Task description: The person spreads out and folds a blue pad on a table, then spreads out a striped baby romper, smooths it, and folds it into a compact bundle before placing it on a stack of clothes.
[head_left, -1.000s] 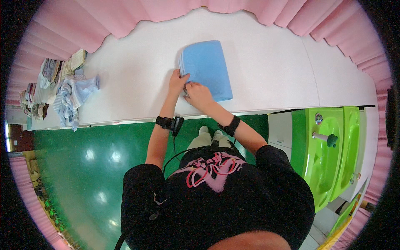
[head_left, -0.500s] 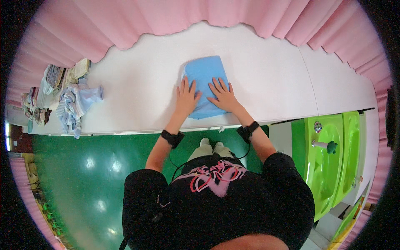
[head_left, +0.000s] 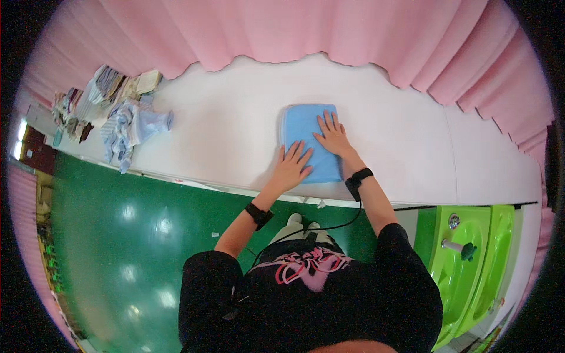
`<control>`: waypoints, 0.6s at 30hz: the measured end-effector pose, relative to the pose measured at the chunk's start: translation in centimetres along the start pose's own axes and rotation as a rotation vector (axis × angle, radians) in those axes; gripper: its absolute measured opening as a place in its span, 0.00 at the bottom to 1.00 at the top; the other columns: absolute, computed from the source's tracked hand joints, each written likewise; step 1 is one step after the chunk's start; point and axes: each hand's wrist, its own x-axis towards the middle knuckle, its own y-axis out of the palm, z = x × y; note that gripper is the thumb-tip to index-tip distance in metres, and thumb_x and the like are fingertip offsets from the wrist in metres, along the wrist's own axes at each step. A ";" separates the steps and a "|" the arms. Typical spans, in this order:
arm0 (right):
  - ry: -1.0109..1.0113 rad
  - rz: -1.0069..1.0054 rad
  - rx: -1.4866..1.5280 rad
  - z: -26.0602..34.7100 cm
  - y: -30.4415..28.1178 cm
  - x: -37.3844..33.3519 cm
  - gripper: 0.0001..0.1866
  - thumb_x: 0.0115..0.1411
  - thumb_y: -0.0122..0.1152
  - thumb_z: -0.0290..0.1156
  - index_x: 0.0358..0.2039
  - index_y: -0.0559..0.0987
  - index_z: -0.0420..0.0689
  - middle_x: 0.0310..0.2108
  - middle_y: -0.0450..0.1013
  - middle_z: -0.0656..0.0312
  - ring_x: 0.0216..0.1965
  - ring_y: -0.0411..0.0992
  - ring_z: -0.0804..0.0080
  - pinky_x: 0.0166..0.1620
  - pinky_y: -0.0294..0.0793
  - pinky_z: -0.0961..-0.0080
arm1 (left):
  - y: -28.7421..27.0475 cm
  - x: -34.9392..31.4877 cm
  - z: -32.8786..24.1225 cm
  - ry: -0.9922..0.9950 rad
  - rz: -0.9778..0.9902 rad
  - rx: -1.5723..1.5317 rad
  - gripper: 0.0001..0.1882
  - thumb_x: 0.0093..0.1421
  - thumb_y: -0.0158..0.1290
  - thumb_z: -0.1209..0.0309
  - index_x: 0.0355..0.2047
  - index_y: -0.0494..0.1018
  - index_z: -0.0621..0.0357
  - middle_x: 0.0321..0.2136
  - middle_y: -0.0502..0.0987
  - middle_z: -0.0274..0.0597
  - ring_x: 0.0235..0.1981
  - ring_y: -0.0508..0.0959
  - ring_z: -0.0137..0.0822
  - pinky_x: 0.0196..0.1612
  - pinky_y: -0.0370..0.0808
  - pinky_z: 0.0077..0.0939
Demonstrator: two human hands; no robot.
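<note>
A folded light-blue cloth (head_left: 311, 126), shaped into a neat rectangle, lies flat on the white counter (head_left: 229, 112) in front of me. My left hand (head_left: 291, 167) rests palm down on its near left part, fingers spread. Farther up, my right hand (head_left: 333, 138) lies flat along the cloth's right side, its fingertips toward the far right corner. Neither hand grips anything. Both palms hide parts of the cloth. Whether it is a garment or a plain sheet of fabric I cannot tell.
On the counter's left lie a rumpled heap of pale blue and striped clothes (head_left: 126, 126) and folded stacks of clothing (head_left: 106, 85). Pink curtains (head_left: 265, 29) hang along the far edge. A bright green sink (head_left: 465, 265) with a tap stands at the right.
My right hand has slid up toward the cloth's far right, while my left has shifted to its near left. The whole view has turned slightly. Both hands stay flat.
</note>
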 end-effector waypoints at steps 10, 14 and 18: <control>0.747 0.054 1.322 -0.5 -4.1 -3.6 0.40 0.42 0.59 0.39 0.51 0.50 0.36 0.47 0.56 0.49 0.48 0.57 0.64 0.48 0.58 0.69 | -0.9 0.5 1.8 -1.101 -0.426 -1.673 0.35 0.48 0.51 0.59 0.49 0.50 0.69 0.46 0.59 0.53 0.46 0.62 0.40 0.47 0.60 0.27; 0.570 0.458 1.590 0.7 -1.7 -3.3 0.35 0.43 0.59 0.38 0.48 0.55 0.38 0.44 0.60 0.54 0.44 0.61 0.67 0.44 0.64 0.72 | -1.1 -1.7 5.7 -0.988 0.043 -1.780 0.33 0.47 0.50 0.55 0.48 0.55 0.64 0.44 0.62 0.50 0.42 0.66 0.38 0.42 0.66 0.31; 0.472 0.390 1.597 5.2 -1.6 -2.9 0.32 0.44 0.58 0.36 0.48 0.57 0.39 0.43 0.61 0.55 0.43 0.61 0.68 0.44 0.63 0.72 | -4.2 -3.6 7.0 -1.008 0.105 -1.866 0.32 0.47 0.49 0.53 0.46 0.58 0.64 0.41 0.66 0.48 0.39 0.69 0.38 0.41 0.67 0.32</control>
